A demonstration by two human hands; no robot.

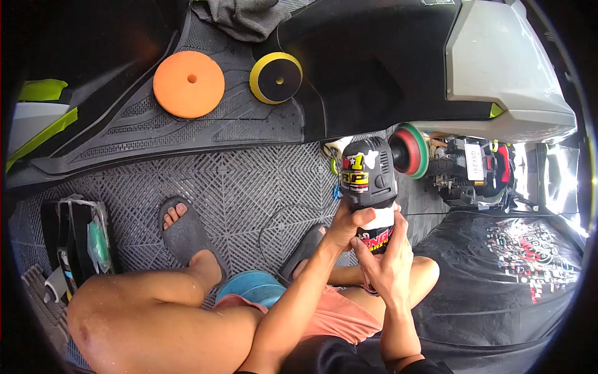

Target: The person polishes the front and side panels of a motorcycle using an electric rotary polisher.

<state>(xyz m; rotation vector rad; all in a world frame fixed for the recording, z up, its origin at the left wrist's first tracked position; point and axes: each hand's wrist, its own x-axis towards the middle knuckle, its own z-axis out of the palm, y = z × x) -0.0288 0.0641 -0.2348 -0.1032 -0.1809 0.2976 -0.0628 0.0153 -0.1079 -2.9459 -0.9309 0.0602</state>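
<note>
In the middle right, a black polisher (367, 177) covered in stickers is held upright by its body. My left hand (349, 227) is closed around its lower left side, the thumb lying across the front. My right hand (387, 258) wraps the lower end from the right, with its thumb near the red lettering. The polisher's round pad (413, 151), ringed in red and green, faces right toward the scooter. On the scooter's floorboard (249, 129) lie an orange foam pad (208, 84) and a smaller yellow foam pad (296, 78) with a black face.
A grey cloth (243, 17) rests at the top of the floorboard. To the left stands a black holder (73, 234) with a green item inside. The scooter's pale side panel (507, 59) overhangs at upper right. A black sheet (473, 280) with stickers or print lies at right.
</note>
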